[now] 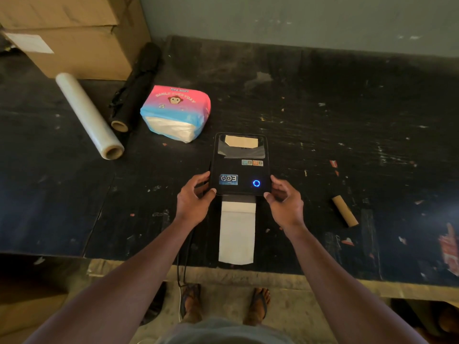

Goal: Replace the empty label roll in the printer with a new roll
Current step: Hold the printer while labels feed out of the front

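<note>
A black label printer sits on the dark table with its lid down and a blue ring light lit near its front right. A strip of white label paper hangs out of its front slot toward the table edge. My left hand holds the printer's front left corner, thumb on top. My right hand holds the front right corner the same way. A bare brown cardboard core lies on the table to the right of the printer.
A pink and blue tissue pack lies behind the printer to the left. Farther left are a clear stretch-film roll, a black film roll and cardboard boxes. A cable drops over the table edge.
</note>
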Tool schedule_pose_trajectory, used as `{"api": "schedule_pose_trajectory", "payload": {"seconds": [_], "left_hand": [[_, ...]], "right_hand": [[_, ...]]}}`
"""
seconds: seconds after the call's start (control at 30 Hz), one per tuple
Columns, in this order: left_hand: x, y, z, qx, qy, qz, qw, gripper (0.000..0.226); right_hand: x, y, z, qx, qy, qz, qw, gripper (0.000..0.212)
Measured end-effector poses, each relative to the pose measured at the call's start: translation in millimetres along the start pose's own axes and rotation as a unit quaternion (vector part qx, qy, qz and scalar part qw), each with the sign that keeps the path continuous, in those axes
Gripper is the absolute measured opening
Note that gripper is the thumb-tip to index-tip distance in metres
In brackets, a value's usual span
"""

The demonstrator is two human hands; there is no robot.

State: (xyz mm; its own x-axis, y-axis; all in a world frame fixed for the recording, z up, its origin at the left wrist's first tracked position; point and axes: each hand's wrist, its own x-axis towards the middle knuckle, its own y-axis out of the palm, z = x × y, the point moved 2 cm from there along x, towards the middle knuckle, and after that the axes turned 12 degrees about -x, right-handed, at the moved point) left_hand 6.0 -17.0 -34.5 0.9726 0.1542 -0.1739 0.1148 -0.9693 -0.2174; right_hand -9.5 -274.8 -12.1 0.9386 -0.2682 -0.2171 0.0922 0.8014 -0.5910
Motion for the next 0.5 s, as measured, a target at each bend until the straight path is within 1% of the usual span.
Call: {"api": "schedule_pose_trajectory", "payload": {"seconds": [0.5], "left_hand": [[0.1,0.5,0.1,-0.005,-0.007,0.002,1.0,0.058]], "right_hand": [[1.2,1.7,-0.7,-0.015,0.004,0.001,1.0,0.059]]}}
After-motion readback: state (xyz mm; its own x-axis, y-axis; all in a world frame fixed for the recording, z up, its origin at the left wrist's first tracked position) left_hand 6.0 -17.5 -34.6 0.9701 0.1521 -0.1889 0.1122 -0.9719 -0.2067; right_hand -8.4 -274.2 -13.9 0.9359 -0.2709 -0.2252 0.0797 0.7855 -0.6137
